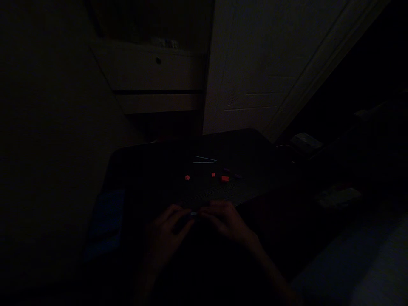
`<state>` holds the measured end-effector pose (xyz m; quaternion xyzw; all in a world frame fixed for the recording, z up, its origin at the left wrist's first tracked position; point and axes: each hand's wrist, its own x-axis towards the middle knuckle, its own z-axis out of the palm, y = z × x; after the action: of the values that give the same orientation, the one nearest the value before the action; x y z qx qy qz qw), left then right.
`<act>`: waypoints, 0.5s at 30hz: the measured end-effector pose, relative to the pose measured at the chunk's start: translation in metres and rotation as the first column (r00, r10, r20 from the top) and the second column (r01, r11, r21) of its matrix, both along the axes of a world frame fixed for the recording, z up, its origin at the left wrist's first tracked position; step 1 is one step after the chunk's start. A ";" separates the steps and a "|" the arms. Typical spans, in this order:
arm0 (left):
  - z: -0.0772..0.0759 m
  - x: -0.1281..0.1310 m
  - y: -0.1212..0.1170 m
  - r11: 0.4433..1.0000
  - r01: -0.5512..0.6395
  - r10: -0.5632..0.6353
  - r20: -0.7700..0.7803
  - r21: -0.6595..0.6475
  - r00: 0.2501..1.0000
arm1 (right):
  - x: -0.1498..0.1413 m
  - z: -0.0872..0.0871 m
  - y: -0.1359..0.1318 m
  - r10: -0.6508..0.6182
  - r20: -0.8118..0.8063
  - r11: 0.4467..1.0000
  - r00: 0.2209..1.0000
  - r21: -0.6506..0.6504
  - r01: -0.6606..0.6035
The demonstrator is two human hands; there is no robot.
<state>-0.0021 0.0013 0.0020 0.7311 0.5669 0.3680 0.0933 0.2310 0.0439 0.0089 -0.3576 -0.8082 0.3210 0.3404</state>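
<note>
The room is very dark. My left hand (167,231) and my right hand (223,219) meet at the near edge of a dark table (153,170), fingertips pinched together on a small pale piece (193,214) between them. Beyond my hands lie small red pieces (225,178), one more red piece (187,177) to the left, and two darker purple bits (237,175). A thin pale rod or wire (205,159) lies farther back on the table.
A pale cabinet with a drawer knob (158,60) stands behind the table, beside a light door (255,76). A blue object (106,216) sits at the table's left. Dim boxes (306,142) and a flat pale item (339,196) lie to the right.
</note>
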 end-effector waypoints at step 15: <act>0.003 0.000 0.004 0.996 0.036 -0.034 0.020 -0.086 0.999 | 0.009 0.003 0.014 0.118 0.089 0.993 0.989 -0.024 -0.117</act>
<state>-0.0023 0.0058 0.0053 0.7329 0.5683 0.3483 0.1364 0.2397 0.0581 0.0117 -0.3267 -0.8394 0.3315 0.2806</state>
